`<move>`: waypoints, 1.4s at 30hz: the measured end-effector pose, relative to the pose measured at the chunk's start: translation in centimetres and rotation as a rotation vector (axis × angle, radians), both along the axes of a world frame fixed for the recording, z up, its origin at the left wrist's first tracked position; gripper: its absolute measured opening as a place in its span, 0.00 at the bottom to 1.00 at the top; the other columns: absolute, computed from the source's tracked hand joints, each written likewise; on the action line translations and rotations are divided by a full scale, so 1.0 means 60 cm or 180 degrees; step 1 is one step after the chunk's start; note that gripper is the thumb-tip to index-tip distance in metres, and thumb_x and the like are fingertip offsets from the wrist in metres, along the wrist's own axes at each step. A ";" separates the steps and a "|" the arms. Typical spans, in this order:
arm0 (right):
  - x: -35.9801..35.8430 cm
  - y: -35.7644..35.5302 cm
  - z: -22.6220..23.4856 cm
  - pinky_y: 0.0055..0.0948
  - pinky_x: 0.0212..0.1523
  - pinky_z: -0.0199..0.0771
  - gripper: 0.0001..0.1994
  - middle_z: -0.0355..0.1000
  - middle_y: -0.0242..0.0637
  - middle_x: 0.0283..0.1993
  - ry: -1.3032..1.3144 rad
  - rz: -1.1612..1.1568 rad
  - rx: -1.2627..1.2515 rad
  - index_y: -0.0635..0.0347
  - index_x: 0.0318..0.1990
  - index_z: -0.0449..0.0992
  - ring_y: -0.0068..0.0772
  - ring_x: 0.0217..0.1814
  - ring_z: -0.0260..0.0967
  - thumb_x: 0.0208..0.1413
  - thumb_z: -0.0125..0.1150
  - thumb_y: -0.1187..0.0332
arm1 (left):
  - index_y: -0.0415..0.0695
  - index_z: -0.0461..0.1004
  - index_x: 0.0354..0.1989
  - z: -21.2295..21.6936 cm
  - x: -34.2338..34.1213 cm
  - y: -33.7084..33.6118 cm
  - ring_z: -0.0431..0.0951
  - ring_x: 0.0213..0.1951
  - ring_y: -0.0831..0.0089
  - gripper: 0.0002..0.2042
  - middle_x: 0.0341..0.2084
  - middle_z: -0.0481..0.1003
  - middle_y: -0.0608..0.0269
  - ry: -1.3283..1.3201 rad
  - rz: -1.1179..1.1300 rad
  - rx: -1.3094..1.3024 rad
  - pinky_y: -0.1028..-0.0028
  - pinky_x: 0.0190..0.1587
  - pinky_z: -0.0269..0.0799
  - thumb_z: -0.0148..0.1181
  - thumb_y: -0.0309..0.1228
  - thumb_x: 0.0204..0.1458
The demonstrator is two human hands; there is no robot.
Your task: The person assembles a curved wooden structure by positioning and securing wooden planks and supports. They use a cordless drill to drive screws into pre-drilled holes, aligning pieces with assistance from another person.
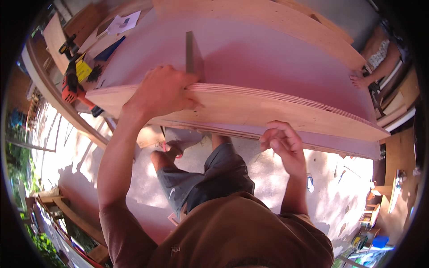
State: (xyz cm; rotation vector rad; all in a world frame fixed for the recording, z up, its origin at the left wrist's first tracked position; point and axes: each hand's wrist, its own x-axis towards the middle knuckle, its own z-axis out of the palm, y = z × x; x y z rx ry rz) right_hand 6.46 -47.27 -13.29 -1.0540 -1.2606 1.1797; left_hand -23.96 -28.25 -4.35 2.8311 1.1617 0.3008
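Observation:
A long plywood board stands on edge across my front, along the near side of a wide pale panel. Over its top edge, left of the middle, my left hand is closed, thumb and fingers on either face. Just beyond those fingers a short upright divider rises from the panel. Apart from the board's front face, lower and to the right, hovers my right hand. Its fingers are curled into a pinch; anything between them is too small to make out.
At the left lie an orange-and-black power tool, a yellow box and papers. Another person's hand rests at the panel's right end. Another plywood board runs along the far side. My legs stand under the near edge.

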 end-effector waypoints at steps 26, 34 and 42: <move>-0.057 -0.015 -0.165 0.51 0.68 0.76 0.24 0.66 0.53 0.73 0.2463 -0.0356 -0.1018 0.65 0.73 0.60 0.50 0.76 0.65 0.77 0.51 0.62 | 0.40 0.85 0.45 0.053 0.028 0.048 0.83 0.40 0.47 0.27 0.35 0.84 0.48 0.0189 -0.0512 -0.0404 0.57 0.46 0.77 0.80 0.49 0.42; -0.076 0.032 -0.163 0.52 0.76 0.63 0.29 0.63 0.36 0.76 0.3212 -0.0472 0.0006 0.54 0.76 0.58 0.39 0.78 0.59 0.77 0.50 0.51 | 0.40 0.85 0.48 0.140 0.042 0.037 0.85 0.41 0.56 0.30 0.36 0.86 0.51 0.0393 -0.0385 -0.1076 0.61 0.46 0.77 0.81 0.48 0.40; 0.077 -0.001 -0.137 0.45 0.74 0.64 0.32 0.67 0.32 0.72 0.4626 -0.1852 0.1279 0.53 0.72 0.65 0.36 0.74 0.63 0.69 0.64 0.47 | 0.38 0.85 0.43 0.130 0.022 -0.039 0.84 0.40 0.52 0.27 0.33 0.84 0.48 0.0419 -0.0319 -0.0806 0.59 0.47 0.76 0.80 0.46 0.40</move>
